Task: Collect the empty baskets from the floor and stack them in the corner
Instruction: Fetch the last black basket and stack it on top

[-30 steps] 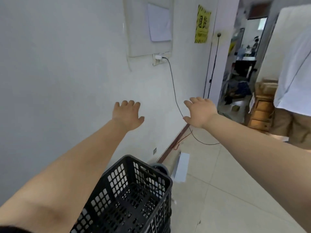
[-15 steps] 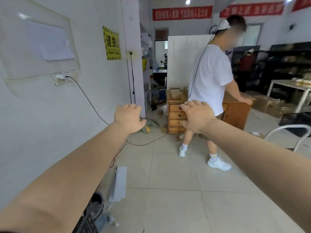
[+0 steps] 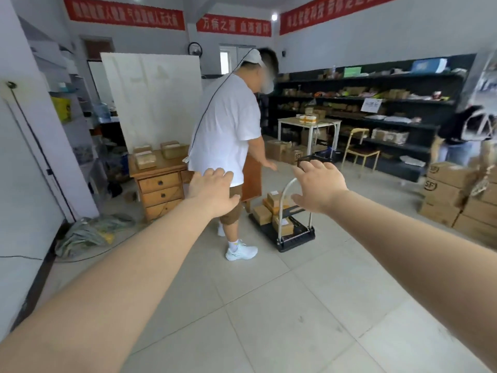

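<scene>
Both arms reach forward over the tiled floor [image 3: 269,305], palms down. The left hand [image 3: 212,193] and right hand [image 3: 318,188] have their fingers spread and relaxed, holding nothing. A black mesh basket [image 3: 314,159] shows just past the right hand, largely hidden by it, on the floor near the white table [image 3: 309,122]. A second ago a black basket stood beside the wall below the arms; the view has since swung into the room, where a person in a white shirt [image 3: 228,130] stands by a loaded trolley [image 3: 285,222].

"SF" is printed on the stacked cardboard boxes [image 3: 443,184].
</scene>
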Demonstrator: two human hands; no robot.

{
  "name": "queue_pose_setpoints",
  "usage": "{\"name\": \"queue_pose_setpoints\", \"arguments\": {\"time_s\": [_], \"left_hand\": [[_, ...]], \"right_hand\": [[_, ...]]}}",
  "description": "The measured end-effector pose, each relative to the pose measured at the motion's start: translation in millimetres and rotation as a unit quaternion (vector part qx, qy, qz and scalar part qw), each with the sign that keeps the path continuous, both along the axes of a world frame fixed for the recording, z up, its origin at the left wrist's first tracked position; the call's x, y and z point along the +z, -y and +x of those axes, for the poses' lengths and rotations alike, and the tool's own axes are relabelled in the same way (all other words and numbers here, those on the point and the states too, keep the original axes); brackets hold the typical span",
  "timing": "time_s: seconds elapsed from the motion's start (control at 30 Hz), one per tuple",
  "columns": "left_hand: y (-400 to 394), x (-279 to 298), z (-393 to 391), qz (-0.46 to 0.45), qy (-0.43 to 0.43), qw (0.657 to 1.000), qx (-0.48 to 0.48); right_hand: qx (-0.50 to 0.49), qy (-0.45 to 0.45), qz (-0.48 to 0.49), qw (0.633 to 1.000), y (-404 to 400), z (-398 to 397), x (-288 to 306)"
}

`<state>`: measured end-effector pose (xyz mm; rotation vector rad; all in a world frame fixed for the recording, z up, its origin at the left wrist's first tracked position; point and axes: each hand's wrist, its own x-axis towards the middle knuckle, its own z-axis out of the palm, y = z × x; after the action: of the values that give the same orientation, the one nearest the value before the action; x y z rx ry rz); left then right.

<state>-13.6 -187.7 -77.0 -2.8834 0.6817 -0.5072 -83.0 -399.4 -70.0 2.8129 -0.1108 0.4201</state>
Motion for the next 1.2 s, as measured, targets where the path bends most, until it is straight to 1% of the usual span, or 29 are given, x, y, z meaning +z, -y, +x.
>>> {"name": "queue_pose_setpoints", "arguments": {"time_s": [0.1,0.2,0.37,0.6,0.83,0.97,1.2], "left_hand": [[48.3,-0.9,26.8,0.016,0.007,0.998,-0.062],[91.0,0.5,58.5,0.043,0.027,0.992,-0.119],[158.5,10.9,118.3,0.047,0.041,0.978,-0.2],[265.5,18.2,181.2,0.053,0.06,0.957,-0.278],[390.8,27.1,226.2,0.039,0.059,0.948,-0.311],[464.5,23.1,246.0,0.038,0.051,0.952,-0.3],[581.4,32.0,292.0,0.034,0.054,0.958,-0.278]], "right_hand": [[-0.057,-0.006,-0.002,0.998,38.8,8.1,-1.5],[-0.103,0.008,-0.005,0.995,71.5,21.8,0.3],[-0.172,0.013,0.001,0.985,121.3,49.1,3.5],[-0.259,-0.004,0.0,0.966,201.1,84.9,0.2],[-0.3,-0.001,-0.007,0.954,311.2,116.5,7.5],[-0.294,0.004,-0.001,0.956,381.8,137.4,11.8],[-0.275,0.0,-0.022,0.961,504.8,182.9,27.2]]}}
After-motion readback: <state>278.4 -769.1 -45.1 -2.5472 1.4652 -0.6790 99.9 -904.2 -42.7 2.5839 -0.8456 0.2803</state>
